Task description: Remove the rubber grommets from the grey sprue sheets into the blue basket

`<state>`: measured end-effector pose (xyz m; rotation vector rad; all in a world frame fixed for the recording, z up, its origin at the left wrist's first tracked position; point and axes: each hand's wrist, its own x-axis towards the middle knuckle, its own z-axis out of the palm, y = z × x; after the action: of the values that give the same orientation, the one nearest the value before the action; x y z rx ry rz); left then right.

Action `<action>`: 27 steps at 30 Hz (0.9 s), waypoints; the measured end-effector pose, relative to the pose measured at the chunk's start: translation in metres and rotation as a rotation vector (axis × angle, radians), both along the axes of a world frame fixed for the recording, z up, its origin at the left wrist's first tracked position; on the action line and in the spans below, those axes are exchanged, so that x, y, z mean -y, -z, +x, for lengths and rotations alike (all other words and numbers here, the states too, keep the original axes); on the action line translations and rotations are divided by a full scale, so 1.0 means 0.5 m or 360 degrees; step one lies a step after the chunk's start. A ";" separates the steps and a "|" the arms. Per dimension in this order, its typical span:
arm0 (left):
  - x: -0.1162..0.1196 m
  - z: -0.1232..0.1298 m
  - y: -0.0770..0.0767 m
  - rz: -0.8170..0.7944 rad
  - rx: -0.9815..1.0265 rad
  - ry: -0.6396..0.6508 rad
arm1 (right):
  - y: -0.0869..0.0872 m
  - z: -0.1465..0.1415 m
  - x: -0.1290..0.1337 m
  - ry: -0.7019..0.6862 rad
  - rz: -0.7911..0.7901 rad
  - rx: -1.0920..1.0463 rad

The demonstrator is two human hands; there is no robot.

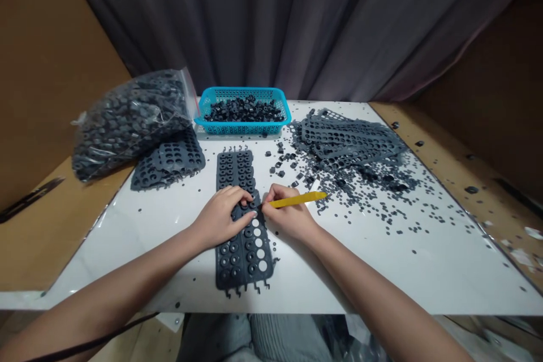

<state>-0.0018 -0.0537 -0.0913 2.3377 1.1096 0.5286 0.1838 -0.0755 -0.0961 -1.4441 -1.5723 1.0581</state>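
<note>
Lying in basket (240, 129) and bag (127, 124), dark pieces (244, 110); right fingers (275, 191) gripping tool (299, 199), left fingers (237, 196) parted on sheet (242, 243).

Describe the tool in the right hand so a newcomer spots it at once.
On the white table, find the dark sheet in front of the blue basket. At its right edge, the right hand holds a slim tool, handle pointing right. Its bright yellow colour sets it apart from the dark bits scattered nearby.

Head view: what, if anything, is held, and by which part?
The right hand holds the yellow tool by its end nearest the dark sheet; the left hand rests on that sheet, its grip unclear.
</note>
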 end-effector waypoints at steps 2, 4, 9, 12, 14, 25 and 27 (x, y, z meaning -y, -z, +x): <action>-0.008 0.004 -0.006 -0.0034 -0.0029 -0.0007 | 0.001 -0.002 -0.003 0.0031 -0.0073 -0.0021; -0.017 0.007 -0.015 -0.0058 -0.0092 0.0072 | 0.003 0.000 -0.006 0.0032 -0.0199 -0.0147; -0.029 0.012 -0.026 0.0025 -0.0276 0.0203 | 0.006 0.005 -0.006 0.0033 -0.0185 -0.0277; -0.025 0.011 -0.019 0.0128 -0.0337 0.0187 | 0.003 0.002 -0.007 0.0040 -0.0112 -0.0133; -0.020 0.011 -0.015 0.0215 -0.0336 0.0195 | 0.001 -0.001 -0.009 0.0044 -0.0090 -0.0057; 0.002 0.050 -0.033 0.0649 -0.0989 0.0453 | 0.006 -0.004 -0.006 0.0065 -0.0083 0.0017; 0.003 0.048 -0.023 0.0841 -0.1023 0.0500 | 0.008 -0.004 -0.005 0.0071 -0.0070 0.0007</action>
<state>0.0219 -0.0552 -0.0800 3.2063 0.8841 -0.0837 0.1819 -0.0728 -0.0999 -1.5053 -1.5215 1.0699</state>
